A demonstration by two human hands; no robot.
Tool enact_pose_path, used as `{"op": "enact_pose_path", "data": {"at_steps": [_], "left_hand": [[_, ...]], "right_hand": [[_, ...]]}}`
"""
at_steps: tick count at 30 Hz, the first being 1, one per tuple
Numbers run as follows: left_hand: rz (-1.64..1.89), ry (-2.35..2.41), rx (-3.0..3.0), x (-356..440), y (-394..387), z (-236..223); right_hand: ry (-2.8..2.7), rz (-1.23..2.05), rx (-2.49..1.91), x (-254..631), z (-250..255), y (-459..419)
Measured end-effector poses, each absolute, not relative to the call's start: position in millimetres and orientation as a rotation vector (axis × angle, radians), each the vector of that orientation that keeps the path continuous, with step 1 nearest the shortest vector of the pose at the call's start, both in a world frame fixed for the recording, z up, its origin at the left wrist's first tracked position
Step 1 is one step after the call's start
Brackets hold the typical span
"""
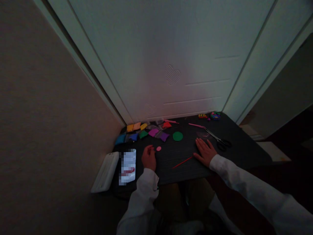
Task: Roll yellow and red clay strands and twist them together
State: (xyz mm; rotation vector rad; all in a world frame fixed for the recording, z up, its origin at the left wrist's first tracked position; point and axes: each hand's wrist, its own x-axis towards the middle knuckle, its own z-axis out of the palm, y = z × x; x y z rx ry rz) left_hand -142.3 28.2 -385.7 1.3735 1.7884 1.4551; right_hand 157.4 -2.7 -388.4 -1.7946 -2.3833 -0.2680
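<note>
Okay, head view: we have the right hand (205,152) palm down on the table (246,153), fingers extended, no grip visible; flat like that, it probably presses or steadies. Red strip (182,162) lies on the tabletop between our hands, one end just beside the right thumb; can't tell if they touch. Left hand (149,158) is half curled near the pink disc (158,148); can't tell if it pinches anything. Green disc (177,136) sits farther back. Packets (154,132) bunch toward the back left, presumably for reach. Scissors (223,144) lie beyond the right hand, phone (128,166) screen-up left, likely for viewing.
</note>
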Motion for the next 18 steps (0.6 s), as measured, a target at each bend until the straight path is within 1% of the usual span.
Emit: {"op": "enact_pose_path", "data": {"at_steps": [4, 9, 12, 18], "left_hand": [[1.449, 1.797, 1.369, -142, 28, -385], [1.462, 1.787, 1.355, -142, 29, -386], [1.465, 1.782, 1.346, -142, 30, -386], [1.444, 1.802, 1.391, -143, 27, -384]], "right_hand": [[-2.32, -0.287, -1.879, 163, -387, 10], [-2.477, -0.24, -1.665, 149, -388, -23], [-2.504, -0.215, -1.609, 143, -387, -38], [-2.364, -0.225, -1.79, 156, -390, -5]]}}
